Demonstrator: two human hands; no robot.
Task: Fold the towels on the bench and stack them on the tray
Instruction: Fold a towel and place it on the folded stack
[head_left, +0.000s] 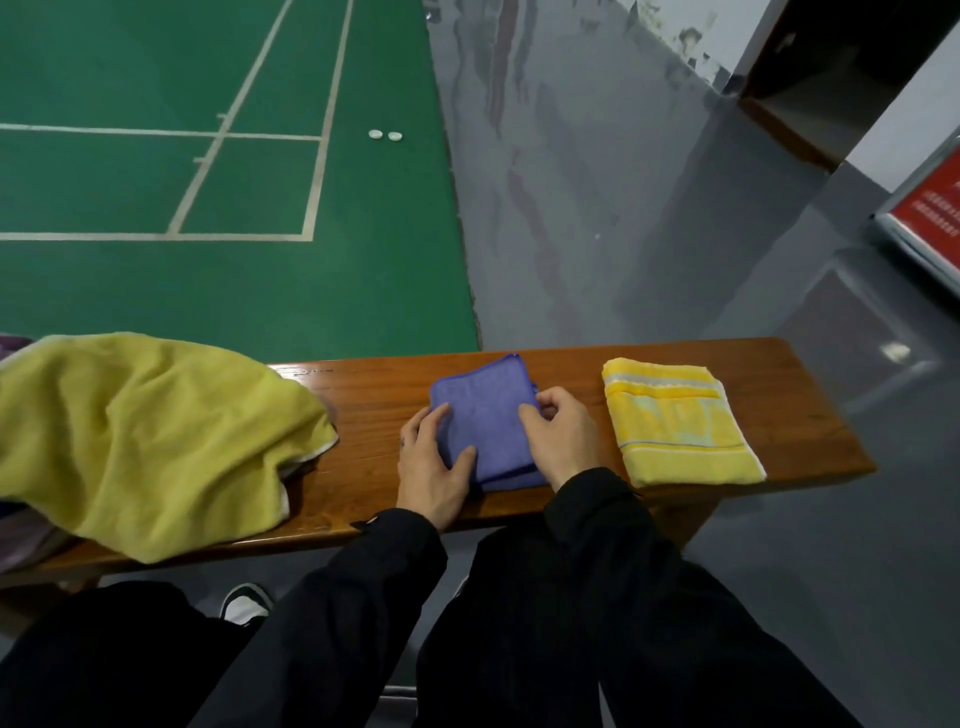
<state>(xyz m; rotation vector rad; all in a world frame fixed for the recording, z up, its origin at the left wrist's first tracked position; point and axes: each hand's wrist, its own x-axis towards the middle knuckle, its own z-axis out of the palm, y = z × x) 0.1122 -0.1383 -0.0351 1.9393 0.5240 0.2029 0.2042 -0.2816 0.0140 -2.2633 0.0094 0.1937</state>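
A person in black sleeves works at a brown wooden bench (374, 395) that runs across the middle of the view. At the centre lies a folded purple towel (485, 415), a small square with layered edges showing at its near side. The left hand (434, 462) lies on the towel's 8 o'clock corner, fingers mostly straight along the left edge and thumb pressed flat on the cloth, so it is not clasped around anything. The right hand (558, 434) sits at the towel's 3 o'clock edge with fingers curled; it appears to pinch the cloth's edge there, though the fingertips hide the contact.

Just beside the purple towel, at its 3 o'clock, a folded yellow striped towel (675, 421) lies flat on the bench, apart from the hand. Well away at 9 o'clock, a large olive-yellow towel (150, 436) lies unfolded and rumpled, draped over the bench's near edge, with some purplish cloth (21, 540) peeking out beneath it.

Beyond the bench, at 11 o'clock, spreads a green court floor (208, 182) with white lines, and two small white discs (385, 135) rest near its edge. Grey floor (623, 208) fills the 1 o'clock side.
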